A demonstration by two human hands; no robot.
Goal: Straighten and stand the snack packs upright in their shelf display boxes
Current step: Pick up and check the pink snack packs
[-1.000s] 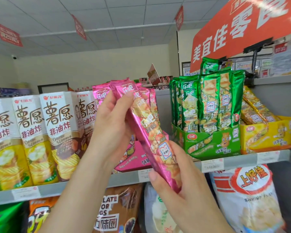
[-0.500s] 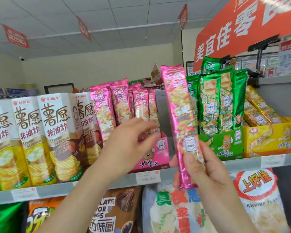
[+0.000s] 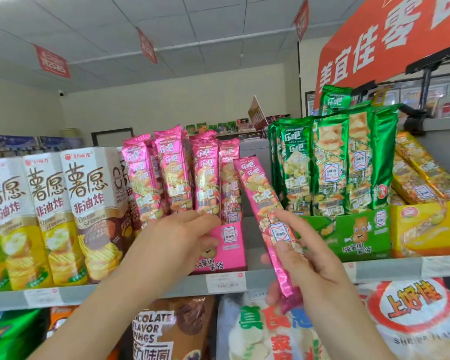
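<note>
one long glossy pink foil pack (image 3: 263,203) in right grip (image 3: 309,263); left grip (image 3: 177,237) on pink carton (image 3: 229,253)

The long snack pack (image 3: 264,219) at centre is glossy magenta-pink, printed with pale yellow crisps, white lettering and a white heart-outlined label. At nine o'clock from it, more packs (image 3: 177,172) of that pink stand in a pink display box (image 3: 229,245). At two o'clock, shiny green packs (image 3: 330,162) fill a green box (image 3: 359,232); further right, yellow packs (image 3: 421,175) fill a yellow box (image 3: 426,229). At far left, white cartons (image 3: 44,214) carry brown characters above yellow or brown bands. At one o'clock hangs an orange-red sign (image 3: 390,37) with white characters.
</note>
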